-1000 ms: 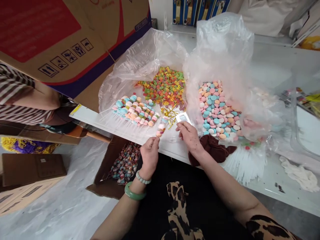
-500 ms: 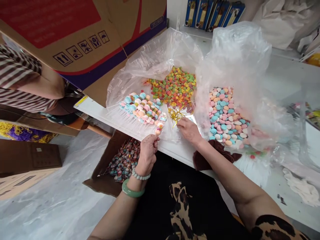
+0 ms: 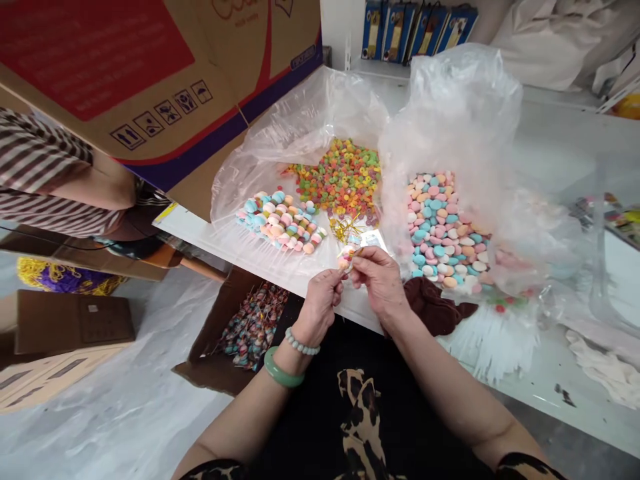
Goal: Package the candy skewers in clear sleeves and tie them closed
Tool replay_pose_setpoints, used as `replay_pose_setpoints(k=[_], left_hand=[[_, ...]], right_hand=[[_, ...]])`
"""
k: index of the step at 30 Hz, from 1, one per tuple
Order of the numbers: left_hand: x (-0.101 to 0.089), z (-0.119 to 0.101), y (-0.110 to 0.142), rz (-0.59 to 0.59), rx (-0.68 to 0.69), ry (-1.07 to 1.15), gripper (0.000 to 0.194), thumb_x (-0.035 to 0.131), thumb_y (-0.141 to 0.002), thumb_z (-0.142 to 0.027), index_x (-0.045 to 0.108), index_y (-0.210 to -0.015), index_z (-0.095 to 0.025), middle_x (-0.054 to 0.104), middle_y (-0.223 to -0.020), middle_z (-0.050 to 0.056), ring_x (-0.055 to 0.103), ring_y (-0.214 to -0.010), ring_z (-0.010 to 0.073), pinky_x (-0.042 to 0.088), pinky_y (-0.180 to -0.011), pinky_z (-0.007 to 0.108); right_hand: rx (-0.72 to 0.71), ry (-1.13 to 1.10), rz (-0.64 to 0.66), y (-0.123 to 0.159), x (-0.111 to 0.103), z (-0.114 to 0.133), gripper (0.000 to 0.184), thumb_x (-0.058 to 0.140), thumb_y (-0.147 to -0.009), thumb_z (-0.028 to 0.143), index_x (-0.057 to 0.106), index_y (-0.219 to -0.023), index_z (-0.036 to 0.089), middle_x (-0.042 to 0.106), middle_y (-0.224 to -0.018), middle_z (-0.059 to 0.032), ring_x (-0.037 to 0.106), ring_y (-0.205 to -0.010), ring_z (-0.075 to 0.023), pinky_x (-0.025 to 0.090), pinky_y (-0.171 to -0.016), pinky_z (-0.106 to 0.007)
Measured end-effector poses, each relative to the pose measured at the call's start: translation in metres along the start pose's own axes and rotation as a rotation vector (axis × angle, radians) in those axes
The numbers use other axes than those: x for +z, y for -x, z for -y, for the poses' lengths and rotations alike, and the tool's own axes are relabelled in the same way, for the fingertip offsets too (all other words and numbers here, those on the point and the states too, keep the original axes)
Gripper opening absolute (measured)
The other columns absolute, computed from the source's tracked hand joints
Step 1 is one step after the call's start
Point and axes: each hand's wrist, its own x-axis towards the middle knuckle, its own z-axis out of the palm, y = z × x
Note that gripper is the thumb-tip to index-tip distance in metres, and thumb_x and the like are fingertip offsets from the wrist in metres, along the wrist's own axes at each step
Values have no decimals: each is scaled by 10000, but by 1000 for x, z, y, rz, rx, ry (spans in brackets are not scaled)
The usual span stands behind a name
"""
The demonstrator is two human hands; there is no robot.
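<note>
Candy stick (image 3: 345, 259) pinched by left hand (image 3: 321, 300) and right hand (image 3: 381, 283), white table (image 3: 555, 150), 1 large cardboard box (image 3: 220, 80), grey floor (image 3: 160, 347)

The pile of thin golden twist ties (image 3: 345, 229) has a shiny metallic finish. The tall crumpled clear bag (image 3: 460, 100) looks like thin glossy plastic. The pastel disc-shaped sweets (image 3: 435, 227) look smooth and matt. The big brown, red and purple box (image 3: 165, 73) looks like matt cardboard. The dark brown bunched rag (image 3: 433, 307) looks like soft cloth. The pale green ring bangle (image 3: 283, 368) is smooth and glossy, and the white tabletop (image 3: 555, 153) looks smooth with a faint sheen.
</note>
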Motion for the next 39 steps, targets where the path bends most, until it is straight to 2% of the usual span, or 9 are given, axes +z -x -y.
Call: replay_pose_setpoints(k=[4,9,15,20,23,28,33,36,39], left_hand=[[13,8,5,33,19,1,374,799,-620,-413,539,-639,-145,439,-470,-64,255,-359,7,126,-383,182],[19,11,12,80,68,-22,393,809,-619,-439,575,-669,-126,459,-483,-62,288,-372,14,170,-406,187],[18,16,11,80,109,-46,434,802,-639,-482,541,-639,-135,466,-500,-55,312,-399,24,171,-418,197],[8,17,7,-3,192,-101,403,769,-686,-445,507,-608,-150,407,-475,-76,257,-418,27,148,-428,202],[3,14,6,-4,228,-133,397,754,-698,-420,485,-576,-154,397,-471,-74,251,-434,31,157,-438,203],[-1,8,9,49,248,-142,422,746,-703,-428,449,-553,-167,366,-463,-77,242,-446,42,168,-455,210],[-4,3,16,186,222,-196,461,722,-735,-484,459,-536,-163,348,-460,-64,232,-464,52,147,-470,222],[-7,-2,20,294,169,-207,462,717,-734,-525,513,-548,-154,349,-454,-59,220,-462,55,122,-473,234],[-11,-13,25,465,116,-240,451,728,-710,-543,597,-572,-134,457,-494,-15,279,-477,62,138,-479,240]], right_hand=[[-93,42,-107,6,4,-9,147,710,-643,275,600,-707,201,634,-668,37,575,-516,-111,495,-506,-253],[-122,176,-211,11,-13,-20,131,691,-610,282,584,-627,207,569,-609,48,477,-519,-100,420,-506,-248],[22,131,-240,15,-16,-30,160,679,-558,295,553,-601,207,520,-539,69,423,-456,-86,347,-470,-242],[186,194,-108,16,-18,-18,208,725,-533,295,595,-656,189,557,-570,60,492,-507,-97,357,-499,-228],[198,229,-6,15,-20,-13,247,754,-577,354,610,-688,186,584,-608,47,519,-538,-103,380,-531,-233],[201,226,70,11,-21,-16,238,761,-561,335,583,-567,178,527,-529,58,435,-494,-75,353,-509,-224],[244,166,169,14,-25,-14,257,799,-545,316,655,-702,173,589,-583,39,483,-519,-94,395,-511,-228],[184,124,252,22,-27,-6,357,796,-592,315,688,-905,182,588,-609,43,487,-530,-106,405,-503,-236],[95,228,327,33,-28,3,419,783,-651,301,695,-1048,200,583,-602,49,506,-534,-117,446,-528,-255]])
